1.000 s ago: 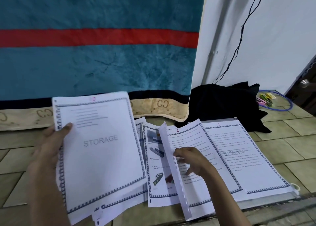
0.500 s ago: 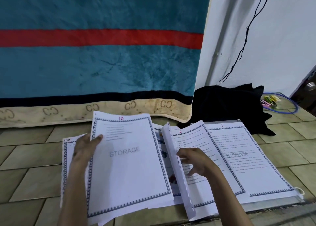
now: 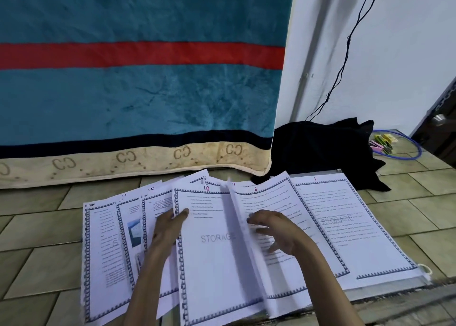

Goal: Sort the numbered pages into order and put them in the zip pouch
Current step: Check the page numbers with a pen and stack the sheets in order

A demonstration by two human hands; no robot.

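Note:
White bordered pages with red handwritten numbers lie fanned out on the tiled floor. Page 10 (image 3: 212, 256), printed STORAGE, is in the middle; my left hand (image 3: 167, 229) pinches its left edge with the thumb on top. A blurred sheet (image 3: 243, 239) stands on edge between page 10 and page 6 (image 3: 274, 202). My right hand (image 3: 274, 229) hovers over page 6 with its fingers loosely spread. Page 1 (image 3: 350, 224) lies on the clear zip pouch (image 3: 385, 287) at the right. Several more pages (image 3: 106, 246) spread to the left.
A teal blanket (image 3: 138, 91) with a red stripe hangs behind the pages. A black cloth (image 3: 318, 148) lies at the back right under a dangling black cable (image 3: 345, 61). A blue cord and coloured clips (image 3: 385, 144) sit on the tiles (image 3: 37, 251) far right.
My left hand has brought page 10 down and to the right, from held up in the air to lying on the fanned pages. The pages beneath it now show at the left.

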